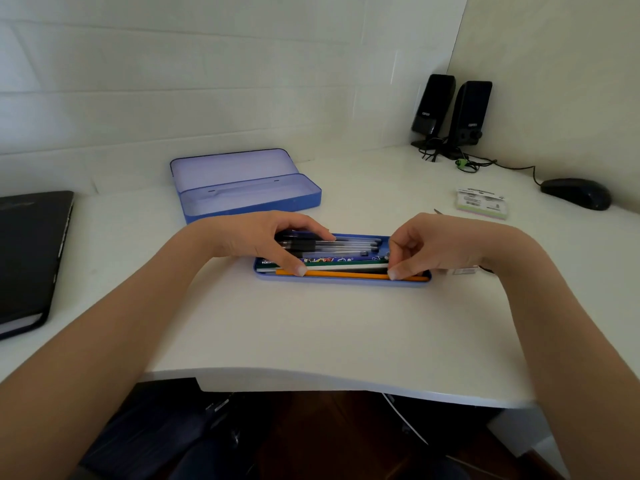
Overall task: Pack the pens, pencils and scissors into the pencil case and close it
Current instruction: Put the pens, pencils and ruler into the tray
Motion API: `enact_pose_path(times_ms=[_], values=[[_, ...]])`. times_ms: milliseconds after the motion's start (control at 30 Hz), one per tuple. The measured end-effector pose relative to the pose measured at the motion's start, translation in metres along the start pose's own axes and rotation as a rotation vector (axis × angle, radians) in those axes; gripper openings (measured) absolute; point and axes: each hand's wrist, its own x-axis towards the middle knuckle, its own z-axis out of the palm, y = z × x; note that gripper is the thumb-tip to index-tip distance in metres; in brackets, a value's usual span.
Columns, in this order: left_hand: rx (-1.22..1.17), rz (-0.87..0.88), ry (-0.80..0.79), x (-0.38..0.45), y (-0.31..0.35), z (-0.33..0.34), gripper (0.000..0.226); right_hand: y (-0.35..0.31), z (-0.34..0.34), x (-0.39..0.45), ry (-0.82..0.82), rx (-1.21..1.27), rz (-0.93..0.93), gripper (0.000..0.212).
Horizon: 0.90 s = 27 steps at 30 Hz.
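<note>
A shallow blue tray [346, 282] lies in the middle of the white desk and holds several clear pens [349, 244], a patterned pencil, a green one, a white one and an orange pencil [346, 274] at the front. My left hand [256, 237] spans the tray's left end, fingers curled over the pens and thumb on the orange pencil. My right hand [436, 247] pinches the pencils at the right end, its thumb tip on the orange pencil. Behind the tray stands the blue pencil case [252, 206], lid raised, with nothing inside.
A black notebook [31, 258] lies at the left edge. Two black speakers [450, 116] with cables, a mouse [576, 192] and a pack of sticky notes [481, 204] sit at the right. A thin grey tip [438, 211] shows behind my right hand.
</note>
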Motion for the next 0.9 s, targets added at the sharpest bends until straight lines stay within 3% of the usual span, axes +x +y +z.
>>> enact_pose_path(times_ms=[500,733,900], values=[[-0.049,0.025,-0.1,-0.0048,-0.0005,-0.0074,0.055,-0.003,0.0003,-0.0009,-0.043,0.05,-0.005,0.006],[0.074,-0.017,-0.051,-0.0021,-0.0006,-0.0061,0.079,-0.0017,0.005,0.0047,0.011,0.038,-0.023,0.009],[0.087,-0.005,-0.068,-0.0047,-0.0032,-0.005,0.068,-0.0009,0.005,0.0038,0.019,0.033,-0.026,0.009]])
